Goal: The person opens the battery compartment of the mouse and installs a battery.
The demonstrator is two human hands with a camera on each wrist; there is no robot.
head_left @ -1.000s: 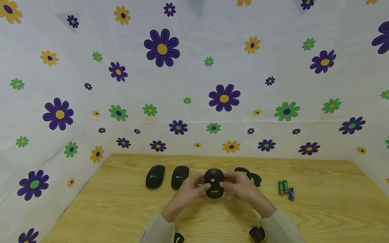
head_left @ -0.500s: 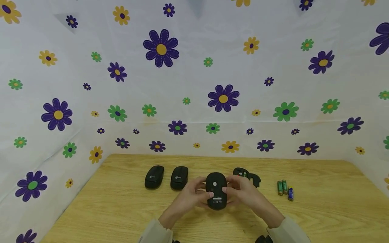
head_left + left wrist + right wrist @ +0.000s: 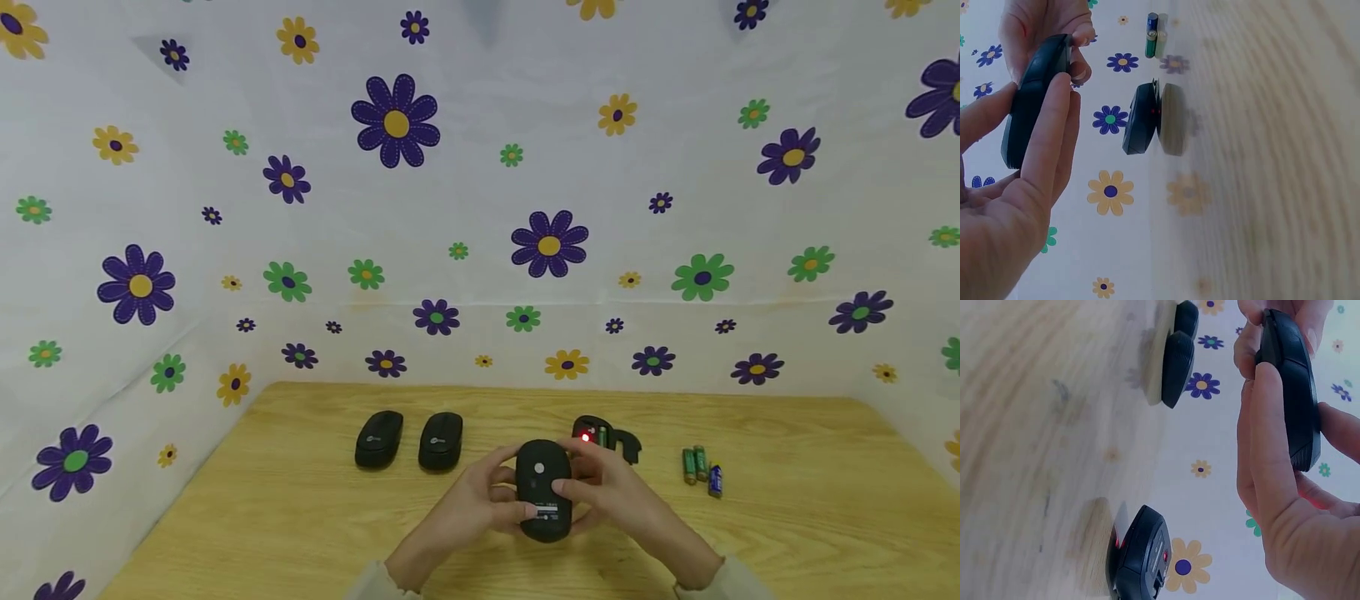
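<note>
Both hands hold a black computer mouse above the table, its underside with a round pale spot and a printed label turned up. My left hand grips its left side, thumb on the label. From the other side my right hand grips it, thumb on the underside. The left wrist view shows the held mouse edge-on between the fingers. Behind the right hand lies another mouse, bottom up, with a glowing red light and a green battery in its open compartment. Its black battery cover lies beside it.
Two more black mice, one at the far left and one closer to the middle, sit upright on the wooden table. To the right lie two green batteries and a blue battery. A flowered cloth hangs behind.
The hands have brought the held mouse nearer the person and slightly right. More of the bottom-up mouse behind shows now, its red light visible. Other things on the table stay put.
</note>
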